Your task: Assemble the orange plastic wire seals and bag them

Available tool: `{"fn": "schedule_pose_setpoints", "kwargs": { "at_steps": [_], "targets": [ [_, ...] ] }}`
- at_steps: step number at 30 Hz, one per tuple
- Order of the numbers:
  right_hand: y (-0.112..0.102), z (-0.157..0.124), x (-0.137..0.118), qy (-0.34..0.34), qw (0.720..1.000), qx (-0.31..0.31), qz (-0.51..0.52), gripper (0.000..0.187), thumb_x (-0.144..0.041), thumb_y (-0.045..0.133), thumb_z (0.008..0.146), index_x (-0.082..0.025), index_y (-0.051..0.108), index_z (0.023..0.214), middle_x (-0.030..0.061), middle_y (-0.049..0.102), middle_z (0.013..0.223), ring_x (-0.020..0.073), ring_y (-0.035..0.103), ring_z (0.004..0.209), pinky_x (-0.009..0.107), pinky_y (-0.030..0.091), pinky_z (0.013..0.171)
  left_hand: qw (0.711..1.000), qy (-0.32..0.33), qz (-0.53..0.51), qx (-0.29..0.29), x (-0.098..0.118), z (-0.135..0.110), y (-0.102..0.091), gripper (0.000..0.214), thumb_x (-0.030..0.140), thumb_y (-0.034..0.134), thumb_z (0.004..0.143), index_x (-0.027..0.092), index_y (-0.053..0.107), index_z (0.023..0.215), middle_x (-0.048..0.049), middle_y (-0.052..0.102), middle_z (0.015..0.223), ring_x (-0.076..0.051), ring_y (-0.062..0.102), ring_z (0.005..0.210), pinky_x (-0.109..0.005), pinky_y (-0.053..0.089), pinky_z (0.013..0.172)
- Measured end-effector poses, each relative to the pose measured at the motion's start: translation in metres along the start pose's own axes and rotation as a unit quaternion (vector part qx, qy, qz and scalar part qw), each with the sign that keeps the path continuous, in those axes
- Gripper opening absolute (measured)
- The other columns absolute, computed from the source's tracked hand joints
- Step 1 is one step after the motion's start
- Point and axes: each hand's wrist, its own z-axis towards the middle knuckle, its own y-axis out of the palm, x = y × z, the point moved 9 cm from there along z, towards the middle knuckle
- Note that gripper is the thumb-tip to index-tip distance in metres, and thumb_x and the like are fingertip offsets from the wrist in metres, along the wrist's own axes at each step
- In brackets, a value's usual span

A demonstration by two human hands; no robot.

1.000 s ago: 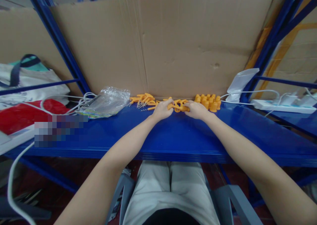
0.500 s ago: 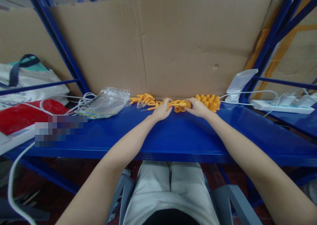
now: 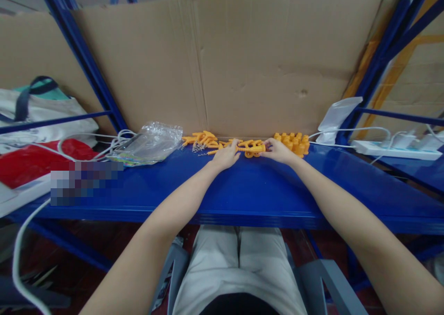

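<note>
On the blue shelf (image 3: 243, 190), my left hand (image 3: 226, 157) and my right hand (image 3: 280, 151) meet over a row of small orange plastic parts. Both hands pinch one orange part (image 3: 255, 148) between them, the left at its thin end, the right at its thicker end. A pile of thin orange pieces with small chains (image 3: 203, 140) lies to the left of my left hand. A cluster of stubby orange caps (image 3: 293, 142) stands just right of my right hand, against the cardboard.
A cardboard sheet (image 3: 243, 60) backs the shelf. A clear plastic bag (image 3: 149, 144) and white cables (image 3: 114, 141) lie at left, beside a red and white bag (image 3: 31, 162). A white power strip (image 3: 395, 149) and white pouch (image 3: 338, 114) sit at right. Blue rack posts frame both sides.
Both hands have shifted slightly away from me toward the cardboard, and the orange part between them has been drawn out straighter. Everything else is unchanged.
</note>
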Motion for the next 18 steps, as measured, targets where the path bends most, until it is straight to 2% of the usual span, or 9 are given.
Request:
{"fn": "schedule_pose_setpoints", "kwargs": {
  "at_steps": [5,9,13,18],
  "targets": [
    [0.0062,-0.0049,0.0015,0.067,0.996,-0.044,0.048,0.029,-0.037,0.076,0.078,-0.019,0.052,0.077,-0.0003,0.061,0.065,0.0116,0.06,0.057,0.023,0.049,0.056,1.0,-0.009,-0.004,0.008,-0.0018,0.0012,0.001,0.029,0.027,0.045,0.095,0.017,0.04,0.122,-0.015,0.071,0.106,-0.029,0.069,0.101,-0.039,0.051,0.084],
    [0.0035,-0.0064,-0.001,0.068,0.996,-0.052,0.019,0.047,-0.061,0.062,0.084,-0.018,0.052,0.068,-0.0001,0.055,0.056,0.0094,0.05,0.047,0.023,0.041,0.046,0.999,0.001,-0.017,0.028,-0.0005,0.002,-0.0005,0.026,0.026,0.048,0.092,0.02,0.043,0.117,-0.0119,0.071,0.102,-0.028,0.069,0.099,-0.038,0.051,0.083],
    [0.0053,-0.0075,0.0025,0.091,0.994,-0.067,0.006,0.063,-0.078,0.044,0.084,-0.019,0.052,0.062,0.0022,0.051,0.052,0.0126,0.051,0.046,0.027,0.042,0.047,0.999,0.006,-0.026,0.044,-0.0007,0.002,-0.0037,0.025,0.025,0.052,0.09,0.021,0.045,0.114,-0.0107,0.071,0.098,-0.029,0.069,0.096,-0.038,0.05,0.082],
    [0.0072,-0.0095,0.0052,0.126,0.989,-0.075,-0.007,0.069,-0.08,0.035,0.085,-0.018,0.059,0.065,0.0069,0.053,0.054,0.0207,0.058,0.055,0.038,0.051,0.06,0.998,0.013,-0.031,0.051,-0.0009,0.0017,-0.0046,0.026,0.024,0.053,0.088,0.022,0.047,0.113,-0.0091,0.071,0.094,-0.029,0.07,0.093,-0.037,0.05,0.081]
  ]
}}
